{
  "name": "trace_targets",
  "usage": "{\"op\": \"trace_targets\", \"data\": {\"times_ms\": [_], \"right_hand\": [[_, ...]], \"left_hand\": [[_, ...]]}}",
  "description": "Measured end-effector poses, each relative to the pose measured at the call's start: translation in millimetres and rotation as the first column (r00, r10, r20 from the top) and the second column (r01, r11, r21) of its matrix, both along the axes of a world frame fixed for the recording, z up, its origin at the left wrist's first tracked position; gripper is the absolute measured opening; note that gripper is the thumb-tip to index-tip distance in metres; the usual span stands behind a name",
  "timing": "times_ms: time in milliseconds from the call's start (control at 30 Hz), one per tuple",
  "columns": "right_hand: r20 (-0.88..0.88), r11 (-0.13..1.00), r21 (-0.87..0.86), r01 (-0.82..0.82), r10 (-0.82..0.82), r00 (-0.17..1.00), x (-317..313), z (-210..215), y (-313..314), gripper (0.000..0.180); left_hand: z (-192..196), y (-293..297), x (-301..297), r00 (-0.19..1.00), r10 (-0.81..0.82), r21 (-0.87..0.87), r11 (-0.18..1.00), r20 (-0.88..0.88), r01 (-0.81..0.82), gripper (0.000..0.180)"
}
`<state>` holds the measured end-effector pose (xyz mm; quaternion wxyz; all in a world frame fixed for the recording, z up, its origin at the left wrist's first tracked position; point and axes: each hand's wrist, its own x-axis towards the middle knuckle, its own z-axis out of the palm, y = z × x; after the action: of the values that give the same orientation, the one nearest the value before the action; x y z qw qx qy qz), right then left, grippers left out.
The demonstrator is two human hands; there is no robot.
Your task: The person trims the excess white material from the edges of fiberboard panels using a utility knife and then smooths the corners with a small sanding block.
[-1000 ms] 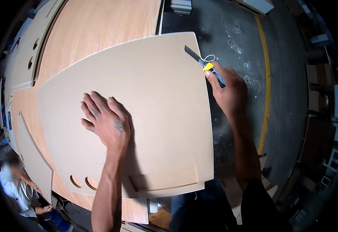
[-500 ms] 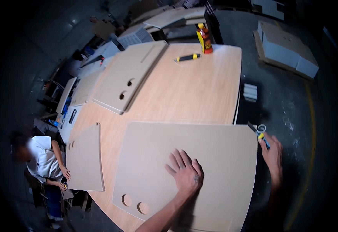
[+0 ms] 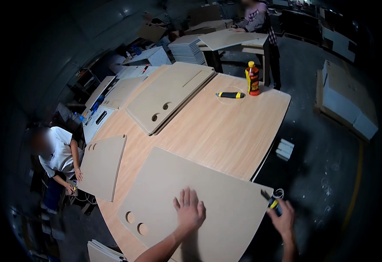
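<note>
My left hand (image 3: 190, 213) lies flat on a large beige panel (image 3: 164, 174), fingers stretched out, holding nothing. Two round holes pierce this panel near its left corner. At its far right corner, my right hand (image 3: 282, 218) is closed around a utility knife (image 3: 274, 203) with a yellow and dark handle. The blade points away from me at the panel's edge; whether it touches cannot be made out. A thin pale curl of strip (image 3: 278, 193) stands beside the blade.
The wood-grain table (image 3: 217, 135) bears stacked panels (image 3: 173, 96), a red bottle with yellow cap (image 3: 252, 79) and a black-yellow cutter (image 3: 231, 95). At left, a person in white (image 3: 60, 150) handles another panel (image 3: 102, 168). A second person (image 3: 256, 19) stands at the back. Wrapped boards (image 3: 346, 98) lie right.
The view has shifted and turned, so the table and panel sit lower and tilted. My left hand remains flat on the panel, and my right still grips the knife near the same corner.
</note>
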<state>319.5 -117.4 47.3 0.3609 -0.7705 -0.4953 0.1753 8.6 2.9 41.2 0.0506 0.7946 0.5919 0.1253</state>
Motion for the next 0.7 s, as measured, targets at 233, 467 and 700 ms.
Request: {"op": "trace_targets", "data": {"times_ms": [233, 467, 700], "right_hand": [[-0.542, 0.991, -0.050, 0.122, -0.129, 0.830, 5, -39, 25, 0.046], [-0.697, 0.999, -0.028, 0.041, -0.049, 0.715, 36, -42, 54, 0.029], [-0.777, 0.998, -0.067, -0.006, -0.048, 0.627, 28, -31, 41, 0.020]], "left_hand": [[-3, -1, 5, 0.997, 0.069, -0.057, 0.996, -0.030, -0.071, 0.060], [-5, -3, 5, 0.995, 0.082, -0.022, 0.996, -0.048, -0.083, 0.061], [-1, -3, 6, 0.996, 0.086, -0.006, 0.996, -0.032, -0.086, 0.061]]}}
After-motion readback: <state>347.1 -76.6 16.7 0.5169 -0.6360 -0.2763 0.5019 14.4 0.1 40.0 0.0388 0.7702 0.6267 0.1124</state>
